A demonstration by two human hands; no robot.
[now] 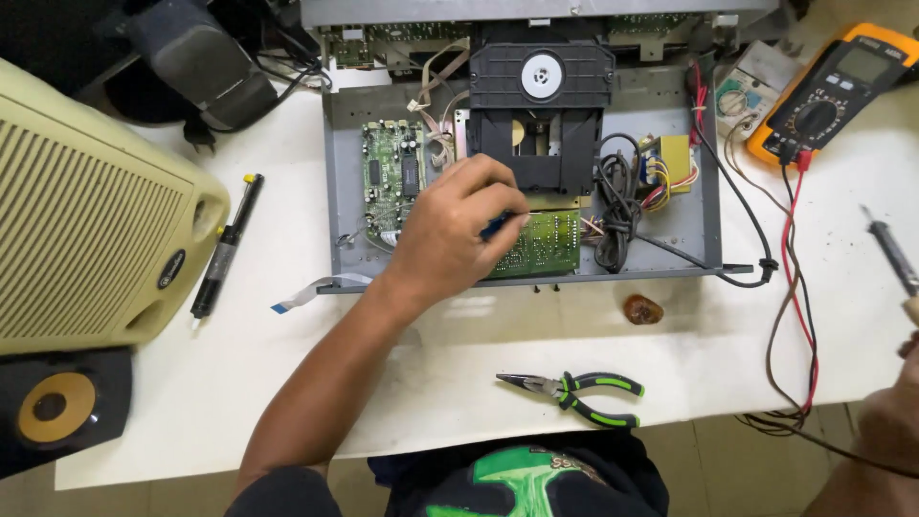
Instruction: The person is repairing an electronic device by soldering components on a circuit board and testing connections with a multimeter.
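Note:
My left hand (pixel 450 235) reaches into an open grey disc player chassis (pixel 670 230), fingers closed on a small blue-handled tool (pixel 496 226). The tool's tip is hidden where it meets a green circuit board (pixel 548 247) at the chassis front. Behind the hand sits the black disc drive (pixel 541 96). A second green board (pixel 392 177) lies to its left. My right hand (pixel 895 412) is at the frame's right edge, mostly cut off. It holds a soldering iron (pixel 892 254) above the table, tip pointing away.
Green-handled pliers (pixel 574 388) lie near the table's front edge and an amber lump (pixel 643 309) by the chassis. An orange multimeter (pixel 833 91) with red and black leads sits back right. A black desoldering pump (pixel 225 249), beige speaker (pixel 86 211) and black speaker (pixel 57 407) are left.

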